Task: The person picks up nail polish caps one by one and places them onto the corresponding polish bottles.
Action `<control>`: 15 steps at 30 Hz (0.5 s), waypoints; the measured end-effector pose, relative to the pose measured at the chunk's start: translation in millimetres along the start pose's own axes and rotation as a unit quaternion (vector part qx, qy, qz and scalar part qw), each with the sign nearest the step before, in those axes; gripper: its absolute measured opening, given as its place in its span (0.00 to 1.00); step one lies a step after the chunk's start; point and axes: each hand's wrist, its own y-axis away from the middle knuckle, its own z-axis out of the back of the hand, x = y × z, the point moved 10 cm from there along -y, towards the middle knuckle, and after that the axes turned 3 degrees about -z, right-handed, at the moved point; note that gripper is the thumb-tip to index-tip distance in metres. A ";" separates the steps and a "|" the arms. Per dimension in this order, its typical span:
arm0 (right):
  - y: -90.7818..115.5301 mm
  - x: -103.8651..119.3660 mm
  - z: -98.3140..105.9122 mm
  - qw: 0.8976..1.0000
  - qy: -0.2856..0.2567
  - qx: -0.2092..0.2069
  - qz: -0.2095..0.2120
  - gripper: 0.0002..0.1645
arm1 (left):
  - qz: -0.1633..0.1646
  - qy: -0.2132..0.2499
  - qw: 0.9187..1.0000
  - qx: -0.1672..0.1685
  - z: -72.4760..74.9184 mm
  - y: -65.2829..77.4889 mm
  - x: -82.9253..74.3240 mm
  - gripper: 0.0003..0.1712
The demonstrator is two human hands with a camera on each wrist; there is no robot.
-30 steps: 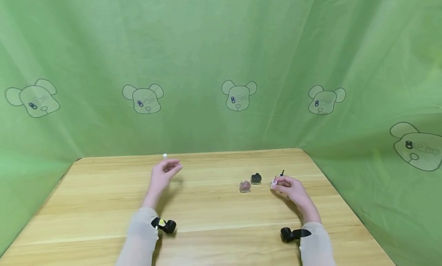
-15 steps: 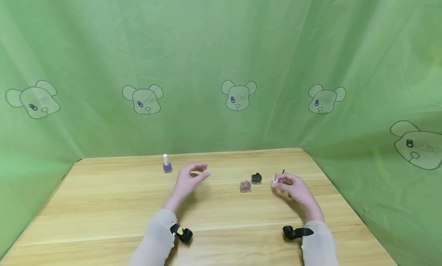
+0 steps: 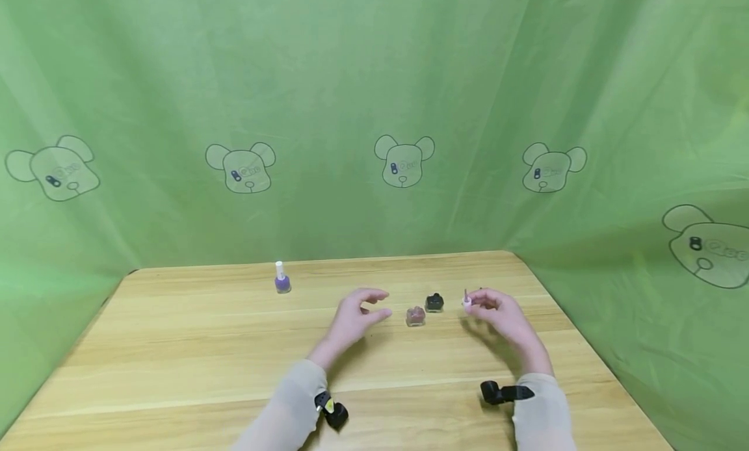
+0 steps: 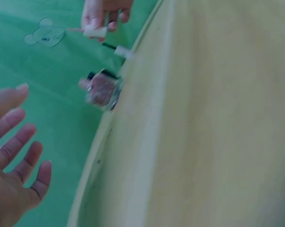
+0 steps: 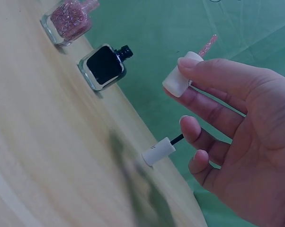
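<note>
Between thumb and forefinger, my right hand (image 3: 502, 316) pinches a white nail polish cap (image 5: 177, 80); its pink glitter-coated brush points upward. Beneath that hand in the right wrist view, a second white cap (image 5: 157, 152) stands on the table with its black brush up. My left hand (image 3: 353, 318) has its fingers spread and holds nothing, just left of the uncapped pink glitter nail polish bottle (image 3: 415, 316). An uncapped black nail polish bottle (image 5: 103, 67) stands beside the pink one. In the head view, the second cap is mostly hidden behind my right hand.
A capped purple nail polish bottle (image 3: 283, 283) stands toward the back left of the wooden table (image 3: 193, 353). Green curtains (image 3: 328, 210) with bear-head prints hang behind the table's back edge and along both sides.
My left hand has moved right, away from the purple bottle and toward the pink one, uncovering the purple bottle. The right hand has lifted the pink-brush cap slightly.
</note>
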 end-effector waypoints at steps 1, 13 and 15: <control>0.3 1.3 0.0 1.000 -0.004 0.000 0.001 0.23 | -0.001 -0.002 1.000 0.006 -4.4 -0.1 -0.1 0.22; 0.5 19.7 1.8 0.997 0.059 -0.012 0.045 0.23 | 0.041 -0.045 0.998 0.029 -41.2 -11.0 9.5 0.24; 0.2 21.2 1.1 0.997 0.063 -0.013 0.047 0.22 | 0.052 -0.042 0.997 0.030 -45.1 -13.3 13.1 0.24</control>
